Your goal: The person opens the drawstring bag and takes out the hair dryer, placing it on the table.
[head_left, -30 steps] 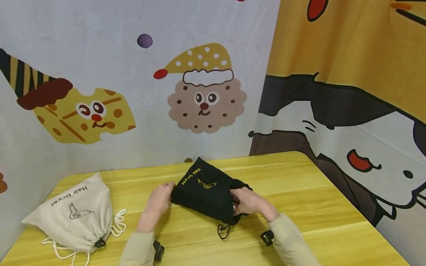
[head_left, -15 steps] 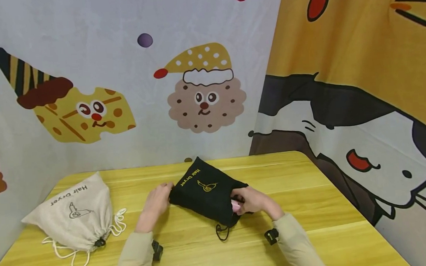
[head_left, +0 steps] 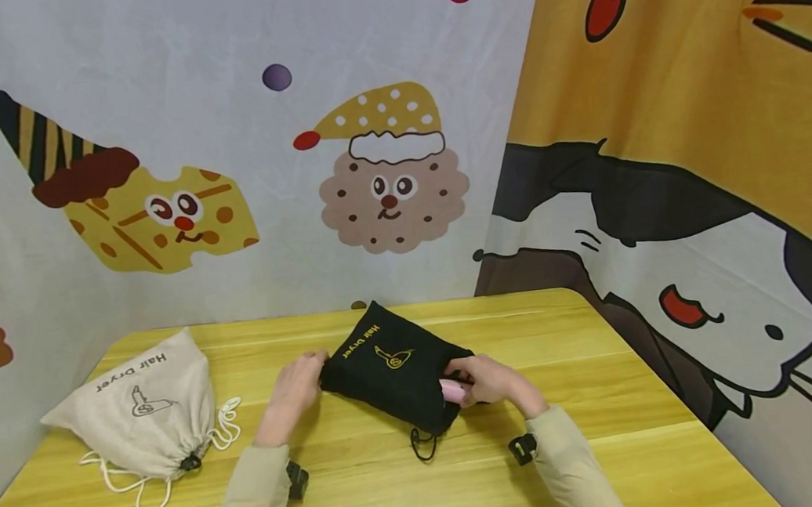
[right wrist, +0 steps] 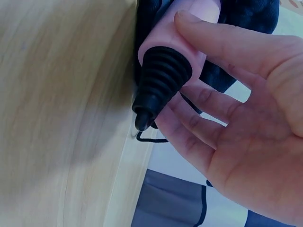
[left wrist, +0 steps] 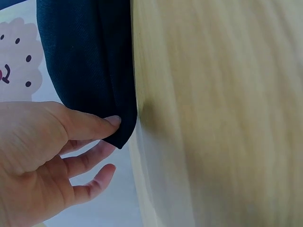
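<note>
A black drawstring bag (head_left: 387, 380) marked "Hair Dryer" in yellow lies in the middle of the table. My left hand (head_left: 294, 388) pinches its left corner; in the left wrist view the thumb (left wrist: 92, 125) presses the dark cloth (left wrist: 87, 56) against the fingers. At the bag's right-hand mouth, my right hand (head_left: 491, 379) grips a pink hair dryer (head_left: 453, 392) by its handle end. The right wrist view shows a black ribbed cord sleeve (right wrist: 163, 75) on that end, pointing out of the bag. The rest of the hair dryer is hidden inside.
On the left of the wooden table (head_left: 366, 492) lies a beige drawstring bag (head_left: 156, 420), also marked "Hair Dryer", with white cords (head_left: 139, 488) trailing. A black cord loop (head_left: 422, 445) hangs off the black bag's near side. Printed curtains (head_left: 228, 140) stand behind the table.
My right hand has moved slightly right, and more of the pink handle now shows at the bag's mouth. The black bag and my left hand have shifted a little left.
</note>
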The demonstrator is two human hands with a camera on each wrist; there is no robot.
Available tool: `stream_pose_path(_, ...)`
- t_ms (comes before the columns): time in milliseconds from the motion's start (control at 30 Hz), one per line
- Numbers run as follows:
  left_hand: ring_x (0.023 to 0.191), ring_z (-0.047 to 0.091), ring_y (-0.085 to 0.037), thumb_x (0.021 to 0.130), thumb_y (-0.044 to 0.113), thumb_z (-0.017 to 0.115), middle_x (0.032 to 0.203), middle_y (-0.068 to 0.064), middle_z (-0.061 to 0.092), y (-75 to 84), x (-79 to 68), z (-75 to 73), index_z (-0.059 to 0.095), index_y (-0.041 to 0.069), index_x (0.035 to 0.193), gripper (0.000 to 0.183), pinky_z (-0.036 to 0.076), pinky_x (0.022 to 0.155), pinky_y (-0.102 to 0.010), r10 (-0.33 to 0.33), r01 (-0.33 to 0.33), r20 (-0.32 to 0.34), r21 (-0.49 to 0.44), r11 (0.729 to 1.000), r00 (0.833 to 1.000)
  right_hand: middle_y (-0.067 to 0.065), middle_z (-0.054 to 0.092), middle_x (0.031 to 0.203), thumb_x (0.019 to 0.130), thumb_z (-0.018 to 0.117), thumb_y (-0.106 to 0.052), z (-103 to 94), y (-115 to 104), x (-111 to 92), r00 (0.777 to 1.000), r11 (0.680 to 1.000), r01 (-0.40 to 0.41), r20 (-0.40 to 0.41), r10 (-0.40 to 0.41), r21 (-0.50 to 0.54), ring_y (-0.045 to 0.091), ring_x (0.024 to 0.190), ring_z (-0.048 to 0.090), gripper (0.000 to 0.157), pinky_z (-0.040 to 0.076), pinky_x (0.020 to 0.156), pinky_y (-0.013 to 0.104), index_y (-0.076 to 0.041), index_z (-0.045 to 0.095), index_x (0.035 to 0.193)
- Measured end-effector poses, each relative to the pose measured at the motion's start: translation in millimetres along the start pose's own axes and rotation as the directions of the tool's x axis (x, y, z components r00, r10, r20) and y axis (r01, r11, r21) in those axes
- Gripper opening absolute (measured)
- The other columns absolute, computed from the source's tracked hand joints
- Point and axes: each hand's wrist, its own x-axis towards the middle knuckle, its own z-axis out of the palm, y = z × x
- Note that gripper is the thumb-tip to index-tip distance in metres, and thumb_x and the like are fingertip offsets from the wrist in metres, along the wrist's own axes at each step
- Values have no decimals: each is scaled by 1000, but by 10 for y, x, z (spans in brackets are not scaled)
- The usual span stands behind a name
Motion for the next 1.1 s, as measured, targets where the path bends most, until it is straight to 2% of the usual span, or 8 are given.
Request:
stream_pose_path(167,82,66,-35,73,-16,60,95,-21,68,2,-19,-20,62,-1,102,34,56,67,-43,-9,9,8,-5,1000,1000,14,67,100,72,79,-8,-19,7,-26,1000,1000,14,-5,-14,-20,23,86,60,45,49,72,33,-4,62,114)
stream_pose_path(433,79,66,-33,70,-17,59,91,-19,68,-5,-49,-53,62,1,97,33,55,65,-43,-19,19,27,-22,1000,999,15,67,102,72,80,-10,-43,22,-68,1000,1000,1,-9,-1,2,22,87,59,45,47,73,31,-5,63,113)
stream_pose_path(767,82,66,-33,70,-15,65,94,-19,69,5,-78,-108,63,0,101,35,55,69,-42,-31,33,66,-37,999,997,19,66,108,73,79,-9,-75,35,-107,1000,1000,-29,4,29,10,28,94,62,47,50,76,34,-5,62,116)
stream_pose_path(967,87,66,-36,68,-15,65,99,-22,68,16,-104,-154,62,0,102,37,55,73,-45,-55,62,102,-66,996,993,17,65,110,74,78,-6,-68,67,-115,998,997,-67,9,67,38,27,96,60,44,49,79,37,-6,63,115)
stream_pose_path(1100,90,65,-37,68,-15,65,102,-24,67,11,-114,-170,62,-1,105,39,55,75,-46,-66,76,133,-73,994,989,16,65,109,74,77,-5,-71,105,-129,998,998,-59,8,59,29,26,96,60,44,49,77,36,-7,63,115)
